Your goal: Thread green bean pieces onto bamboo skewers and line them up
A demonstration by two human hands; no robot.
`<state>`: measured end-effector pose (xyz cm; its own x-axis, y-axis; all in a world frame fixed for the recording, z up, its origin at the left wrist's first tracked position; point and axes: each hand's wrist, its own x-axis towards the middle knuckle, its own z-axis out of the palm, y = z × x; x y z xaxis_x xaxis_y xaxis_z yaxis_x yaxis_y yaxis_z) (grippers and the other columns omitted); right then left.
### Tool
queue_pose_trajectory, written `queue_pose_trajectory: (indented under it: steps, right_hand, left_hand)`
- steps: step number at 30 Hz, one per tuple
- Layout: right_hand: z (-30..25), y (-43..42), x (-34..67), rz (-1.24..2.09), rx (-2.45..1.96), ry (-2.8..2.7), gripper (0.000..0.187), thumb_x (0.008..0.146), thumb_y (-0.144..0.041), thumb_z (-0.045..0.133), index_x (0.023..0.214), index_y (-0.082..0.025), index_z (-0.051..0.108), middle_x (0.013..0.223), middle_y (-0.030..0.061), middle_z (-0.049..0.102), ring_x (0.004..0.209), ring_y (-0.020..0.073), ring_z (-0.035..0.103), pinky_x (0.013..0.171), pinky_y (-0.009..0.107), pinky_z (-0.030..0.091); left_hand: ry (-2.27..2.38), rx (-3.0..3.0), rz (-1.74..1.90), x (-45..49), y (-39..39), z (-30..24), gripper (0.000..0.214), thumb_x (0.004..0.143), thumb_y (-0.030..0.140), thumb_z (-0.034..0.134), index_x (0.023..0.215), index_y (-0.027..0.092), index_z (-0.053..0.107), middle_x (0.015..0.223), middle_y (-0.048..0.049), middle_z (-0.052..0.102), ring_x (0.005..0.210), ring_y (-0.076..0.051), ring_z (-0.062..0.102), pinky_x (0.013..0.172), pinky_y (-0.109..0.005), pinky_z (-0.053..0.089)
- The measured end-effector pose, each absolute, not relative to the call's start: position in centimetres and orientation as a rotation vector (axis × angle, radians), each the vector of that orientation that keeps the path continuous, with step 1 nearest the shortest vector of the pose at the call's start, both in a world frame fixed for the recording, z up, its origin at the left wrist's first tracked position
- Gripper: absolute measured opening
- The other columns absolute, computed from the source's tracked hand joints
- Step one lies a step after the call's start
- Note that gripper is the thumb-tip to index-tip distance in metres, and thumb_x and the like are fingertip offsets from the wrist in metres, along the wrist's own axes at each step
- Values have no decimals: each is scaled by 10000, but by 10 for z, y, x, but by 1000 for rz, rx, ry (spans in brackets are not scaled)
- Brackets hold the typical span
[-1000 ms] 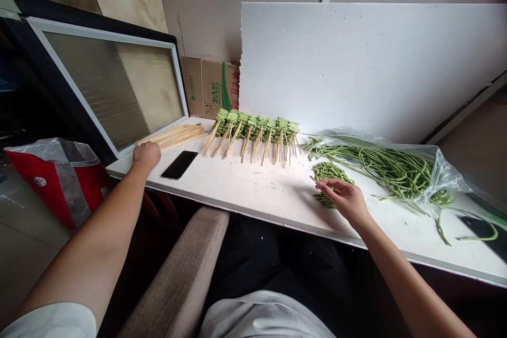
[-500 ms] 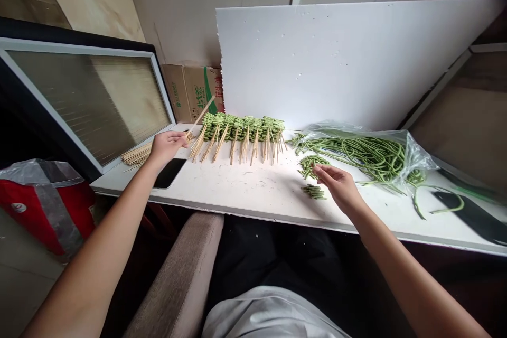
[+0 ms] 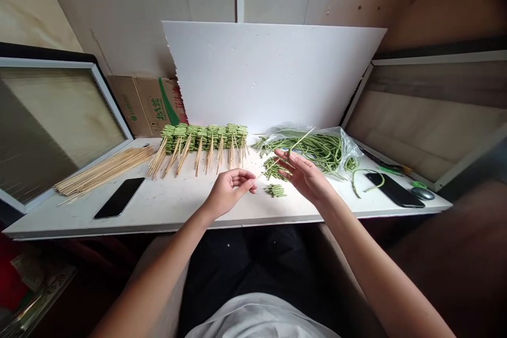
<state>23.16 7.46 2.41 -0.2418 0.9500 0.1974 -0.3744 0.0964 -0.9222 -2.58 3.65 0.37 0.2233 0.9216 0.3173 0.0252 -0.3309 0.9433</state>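
Steady the stick (image 3: 302, 139) and feed cut beans (image 3: 275, 190) squarely along it, fingertips clear of the point. Left hand (image 3: 233, 188) pinches its lower end; right hand (image 3: 306, 175) half-curls at its upper part, can't tell if gripping. Forearms angle inward; stick slants up rightward above the desk (image 3: 166, 203), cut beans near both hands.

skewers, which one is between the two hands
The single skewer slanting from the left hand past the right hand's fingers; the others lie in the loose pile or carry cut bean bunches.
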Motion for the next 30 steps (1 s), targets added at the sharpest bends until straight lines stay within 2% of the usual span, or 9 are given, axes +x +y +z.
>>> queue_pose_trajectory:
  steps: [4, 7, 12, 15, 18, 20, 25, 30]
  right_hand:
    - [20, 74, 226, 1365, -714, -1122, 336, 803, -534, 905, 1023, -286, 847, 1331, 48, 782, 1326, 281, 655, 904, 332, 565]
    - [12, 73, 218, 1285, -778, -1168, 391, 765, -552, 925, 1020, -263, 860, 1239, 73, 811, 1237, 285, 694, 849, 328, 556]
    - [4, 62, 202, 1099, -805, -1395, 381, 841, -592, 854, 1045, -270, 858, 1181, 81, 834, 1162, 299, 745, 945, 410, 575]
    - [4, 53, 194, 1062, -766, -1495, 345, 868, -570, 841, 1045, -274, 850, 1163, 87, 837, 1171, 310, 756, 1003, 447, 579]
    - [7, 49, 192, 1091, -704, -1573, 269, 888, -515, 840, 1015, -278, 846, 1301, 94, 796, 1314, 320, 701, 1043, 453, 576]
    - [10, 51, 195, 1077, -691, -1536, 239, 884, -488, 850, 998, -278, 846, 1364, 89, 770, 1369, 317, 666, 1038, 440, 584]
    - [19, 65, 216, 1012, -736, -1181, 308, 833, -493, 896, 1030, -263, 846, 1154, 87, 836, 1190, 293, 762, 926, 399, 622]
    - [28, 72, 232, 1066, -679, -911, 410, 702, -444, 996, 1029, -247, 847, 1069, 61, 849, 1165, 260, 775, 1043, 377, 606]
  left_hand:
    - [976, 1623, 1206, -24, 25, 0, 339, 912, 425, 827, 1091, 147, 757, 902, -105, 817, 867, -244, 813, 870, -360, 653]
    - [1053, 1650, 1153, -27, 21, -4, 363, 895, 431, 831, 1107, 144, 762, 879, -97, 820, 864, -245, 812, 862, -350, 646]
    - [1057, 1625, 924, -28, 20, -3, 389, 910, 532, 786, 958, 147, 807, 884, -105, 832, 857, -244, 805, 851, -337, 633]
    - [1055, 1633, 891, -31, 19, 1, 398, 904, 552, 788, 952, 158, 825, 873, -93, 832, 842, -234, 800, 809, -316, 619]
    - [1085, 1636, 937, -35, 20, 2, 389, 907, 543, 781, 955, 159, 824, 864, -96, 833, 798, -238, 804, 713, -303, 606]
    - [1135, 1672, 996, -39, 23, 0, 350, 909, 507, 780, 957, 163, 824, 865, -95, 834, 789, -246, 810, 717, -317, 620]
    - [1340, 2047, 1386, -57, 29, -3, 215, 936, 398, 750, 944, 203, 839, 901, -74, 835, 778, -234, 785, 758, -347, 631]
    - [1326, 2339, 1515, -71, 29, 1, 184, 1000, 351, 705, 970, 228, 839, 943, -59, 828, 824, -217, 769, 763, -320, 603]
